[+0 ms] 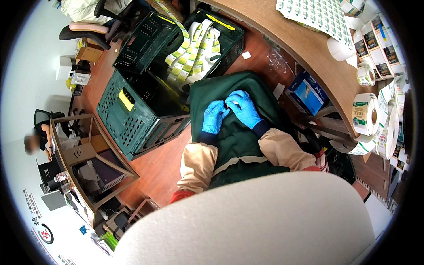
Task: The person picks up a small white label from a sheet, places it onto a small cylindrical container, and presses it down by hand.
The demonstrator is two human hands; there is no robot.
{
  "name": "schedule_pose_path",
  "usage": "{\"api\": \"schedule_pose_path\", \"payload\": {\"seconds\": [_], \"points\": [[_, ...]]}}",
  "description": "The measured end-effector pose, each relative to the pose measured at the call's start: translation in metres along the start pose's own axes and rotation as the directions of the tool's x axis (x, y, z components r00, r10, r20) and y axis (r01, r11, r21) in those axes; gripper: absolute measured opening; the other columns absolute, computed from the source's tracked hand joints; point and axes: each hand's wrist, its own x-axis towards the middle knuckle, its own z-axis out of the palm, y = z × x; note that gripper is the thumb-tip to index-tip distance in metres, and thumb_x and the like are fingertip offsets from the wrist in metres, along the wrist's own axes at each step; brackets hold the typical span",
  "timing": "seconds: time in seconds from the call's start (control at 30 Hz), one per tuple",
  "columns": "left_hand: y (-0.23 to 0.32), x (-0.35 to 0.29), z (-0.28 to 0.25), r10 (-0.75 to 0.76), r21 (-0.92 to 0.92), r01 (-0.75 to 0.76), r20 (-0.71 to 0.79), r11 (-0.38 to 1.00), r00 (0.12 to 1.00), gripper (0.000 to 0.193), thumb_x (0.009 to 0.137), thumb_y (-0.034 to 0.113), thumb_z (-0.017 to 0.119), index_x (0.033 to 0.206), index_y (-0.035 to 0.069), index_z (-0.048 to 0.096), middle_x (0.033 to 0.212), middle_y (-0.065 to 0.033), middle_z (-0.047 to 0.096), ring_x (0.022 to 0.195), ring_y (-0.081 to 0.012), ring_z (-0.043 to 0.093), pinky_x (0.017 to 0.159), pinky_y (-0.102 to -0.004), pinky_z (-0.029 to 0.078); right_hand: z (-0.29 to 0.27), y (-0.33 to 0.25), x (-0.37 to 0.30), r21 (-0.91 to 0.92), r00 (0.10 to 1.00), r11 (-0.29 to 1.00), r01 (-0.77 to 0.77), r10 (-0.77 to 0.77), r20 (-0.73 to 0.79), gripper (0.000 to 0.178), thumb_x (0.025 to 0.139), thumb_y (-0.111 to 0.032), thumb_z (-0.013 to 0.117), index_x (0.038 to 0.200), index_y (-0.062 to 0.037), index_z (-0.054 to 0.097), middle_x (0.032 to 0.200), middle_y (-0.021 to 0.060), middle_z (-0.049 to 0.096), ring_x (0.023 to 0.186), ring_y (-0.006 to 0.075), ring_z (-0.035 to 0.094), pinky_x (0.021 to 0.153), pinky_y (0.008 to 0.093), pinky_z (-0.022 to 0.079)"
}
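Note:
My left hand point(213, 117), in a blue glove, is over the dark green apron point(236, 152) that covers my lap. My right hand point(244, 108), gloved the same way, is close beside it, and the fingertips of the two nearly meet. Both hands have their fingers bent into a pinch. Whatever they hold, if anything, is too small and too covered to make out. Just beyond my left hand, a heap of white and green label strips point(201, 46) lies in a dark green plastic crate point(232, 37).
More green crates point(128, 110) stand to the left. On the right runs a wooden table point(309, 42) with label sheets point(316, 20) and label rolls point(365, 114). A blue box point(309, 92) sits beneath it. Someone sits at a desk far left; an office chair point(86, 31) is at the back.

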Motion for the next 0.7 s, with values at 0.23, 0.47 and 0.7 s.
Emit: {"api": "schedule_pose_path", "payload": {"seconds": [0.23, 0.47, 0.7], "points": [[-0.002, 0.001, -0.001, 0.037, 0.000, -0.037, -0.027, 0.999, 0.999, 0.011, 0.092, 0.006, 0.061, 0.101, 0.008, 0.067, 0.086, -0.0036, 0.064, 0.085, -0.0157, 0.062, 0.093, -0.0423, 0.051, 0.001, 0.004, -0.001, 0.111, 0.999, 0.993, -0.049, 0.046, 0.029, 0.007, 0.083, -0.012, 0.066, 0.089, -0.0102, 0.064, 0.096, 0.0116, 0.061, 0.091, 0.0331, 0.056, 0.085, 0.0409, 0.045], [-0.003, 0.002, -0.004, 0.055, 0.020, -0.054, -0.023, 0.998, 0.998, 0.011, 0.092, 0.005, 0.062, 0.100, 0.007, 0.068, 0.086, -0.0038, 0.065, 0.079, -0.0140, 0.060, 0.081, -0.0333, 0.052, -0.001, -0.001, 0.001, 0.059, 0.996, 0.998, -0.025, 0.021, 0.081, 0.008, 0.082, -0.014, 0.068, 0.089, -0.0101, 0.065, 0.091, 0.0108, 0.062, 0.088, 0.0318, 0.058, 0.080, 0.0399, 0.047], [-0.004, 0.002, -0.007, 0.068, 0.045, -0.068, 0.007, 0.997, 0.998, 0.009, 0.092, 0.007, 0.061, 0.098, 0.008, 0.068, 0.087, -0.0038, 0.064, 0.081, -0.0145, 0.059, 0.082, -0.0336, 0.050, 0.001, -0.001, -0.001, 0.072, 0.990, 0.991, -0.114, 0.107, 0.093, 0.006, 0.082, -0.013, 0.070, 0.082, -0.0081, 0.067, 0.086, 0.0114, 0.062, 0.081, 0.0293, 0.060, 0.075, 0.0370, 0.048]]}}
